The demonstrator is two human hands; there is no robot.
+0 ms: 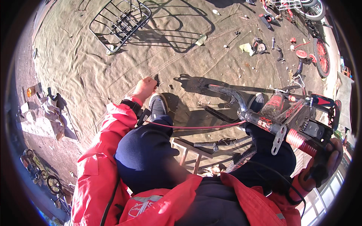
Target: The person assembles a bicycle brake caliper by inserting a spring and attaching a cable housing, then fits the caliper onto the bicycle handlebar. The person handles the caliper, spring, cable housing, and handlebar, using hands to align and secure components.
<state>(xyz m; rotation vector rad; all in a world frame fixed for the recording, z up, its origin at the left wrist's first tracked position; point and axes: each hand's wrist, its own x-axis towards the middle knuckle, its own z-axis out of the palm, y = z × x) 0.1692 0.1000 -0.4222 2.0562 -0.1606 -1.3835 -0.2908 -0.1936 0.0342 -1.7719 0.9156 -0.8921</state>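
Note:
My left hand [144, 89] is closed, held above the ground sheet just beyond my left shoe [158, 104]. Whatever its fingers may hold is too small to make out. A thin red cable [196, 128] runs from a small black piece [143, 117] by my left wrist across to the bicycle frame [266, 123]. That red and black frame, with a bent dark tube [230, 91] at its front, lies across my right leg. My right hand [333, 155], partly in shadow, grips a dark part at the frame's near right end. A perforated metal strip [279, 139] hangs from the frame.
A black wire basket [120, 23] stands on the sheet [94, 71] at the far left. Loose parts and a red-rimmed wheel [321, 57] lie at the far right. Beneath me is a small metal stool [192, 148]. A cloth bundle [51, 109] lies at left.

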